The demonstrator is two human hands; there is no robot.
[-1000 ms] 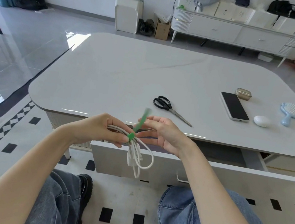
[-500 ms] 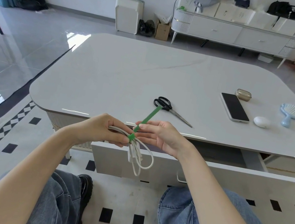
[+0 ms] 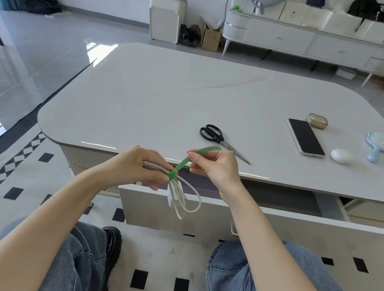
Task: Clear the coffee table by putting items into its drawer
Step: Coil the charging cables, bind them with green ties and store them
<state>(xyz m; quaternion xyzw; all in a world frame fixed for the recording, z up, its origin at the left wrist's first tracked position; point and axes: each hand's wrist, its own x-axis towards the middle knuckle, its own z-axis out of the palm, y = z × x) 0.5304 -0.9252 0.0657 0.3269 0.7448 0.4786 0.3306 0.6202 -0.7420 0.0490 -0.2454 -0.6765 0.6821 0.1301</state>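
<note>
Glossy grey floor tiles (image 3: 36, 46) run back to a white fluted sideboard (image 3: 306, 42) on slim legs, with a boxy white bin (image 3: 165, 21) and a small cardboard box (image 3: 211, 38) standing to its left. Nearer, a pale rug (image 3: 167, 251) dotted with black rectangles lies under the low coffee table. Its tabletop (image 3: 169, 95) is a smooth, shiny white slab with rounded corners and a faint grey vein.

Black-handled scissors (image 3: 215, 136) with steel blades lie near the front edge. Further right are a flat, dark-screened phone (image 3: 306, 138), a small translucent tan case (image 3: 317, 120) just behind it, a rounded white pebble-shaped case (image 3: 341, 156) just beside it, and a pale blue shell-shaped hairbrush (image 3: 378, 145).

Below the front edge the white drawer (image 3: 274, 226) stands pulled out, and its dark inside does not show what it holds.

Above the drawer's front, the left hand (image 3: 135, 168) grips a bundle of white cable (image 3: 156, 166) whose loops hang down with a blocky white plug (image 3: 177, 195). A green strap (image 3: 184, 163) wraps the bundle. The right hand (image 3: 217, 170) pinches the strap's free end, which is stretched straight up and to the right.
</note>
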